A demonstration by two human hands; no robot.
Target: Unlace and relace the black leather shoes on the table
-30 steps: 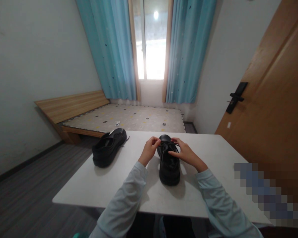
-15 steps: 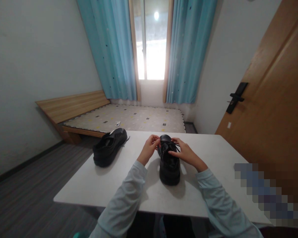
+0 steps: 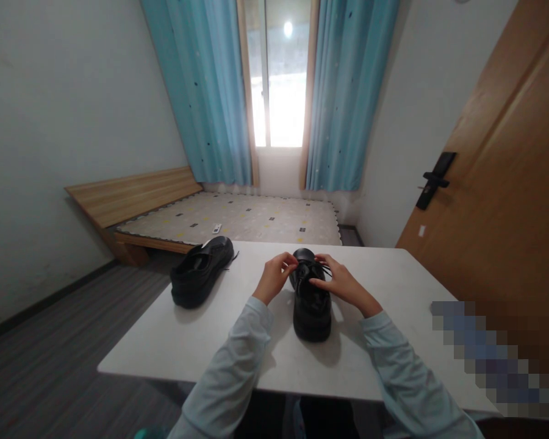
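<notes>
A black lace-up shoe (image 3: 312, 311) stands on the white table in front of me, heel towards me and toe pointing away. My left hand (image 3: 274, 275) is at the left side of its lacing, thumb and fingertips pinched together; what lies between them is too small to make out. From the right, my right hand (image 3: 341, 281) grips the shoe, thumb over the opening near the tongue and fingers on the far side by the laces. Thin black lace ends (image 3: 326, 268) show beside the right fingers. A matching black shoe (image 3: 201, 273) rests apart on the left, its lace trailing rightwards.
The white table (image 3: 229, 347) has its near edge just before my body. Behind it is a bed (image 3: 260, 210) with a small white object (image 3: 216, 228) on the mattress. A wooden door (image 3: 494, 158) is at the right, near a blurred-out patch over the table's right side.
My left hand has shifted slightly right, its fingertips closer to the shoe's lacing. The right hand and both shoes have barely moved.
</notes>
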